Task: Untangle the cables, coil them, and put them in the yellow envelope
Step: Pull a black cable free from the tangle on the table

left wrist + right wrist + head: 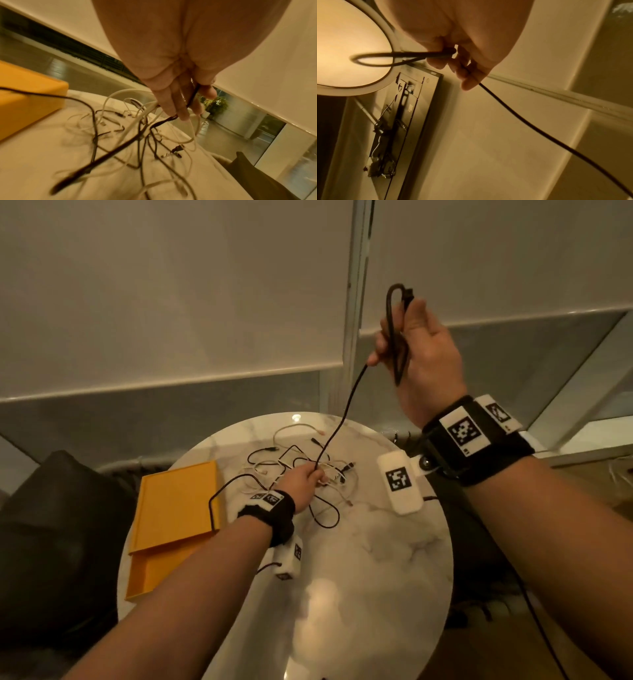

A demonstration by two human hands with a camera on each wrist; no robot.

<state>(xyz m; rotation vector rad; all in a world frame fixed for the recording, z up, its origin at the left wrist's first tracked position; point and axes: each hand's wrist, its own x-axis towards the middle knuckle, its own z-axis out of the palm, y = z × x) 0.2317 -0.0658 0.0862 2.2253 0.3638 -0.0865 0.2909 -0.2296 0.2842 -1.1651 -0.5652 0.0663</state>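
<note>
Holding one thin black cable (pixel 342 419) up out of the heap, the right hand (pixel 423 354) is raised well above the round white marble worktop (pixel 376 559), its fingers curled round a first small loop of that cable, with the plug end sticking up by the thumb. From there the cable runs down in a fairly straight line to the left hand (pixel 303 482), which sits low over the worktop and pinches the same black cable between thumb and fingers just where it enters the tangle; the left wrist view shows it passing between those fingers (pixel 181 108).

Under and around the left hand lies the tangle of thin black and white cables (pixel 308 470), crossing over one another in loose loops, with several plug ends poking out. One black loop strays left and lies over the edge of the flat yellow envelope (pixel 174 505), which rests on the left part of the worktop and overhangs its rim. Whether anything is inside it I cannot tell, though it lies flat.

By my reckoning the job is barely begun: one cable is partly drawn free and has only its first turn. The remaining cables are neither separated nor coiled, and packing the envelope remains.
</note>
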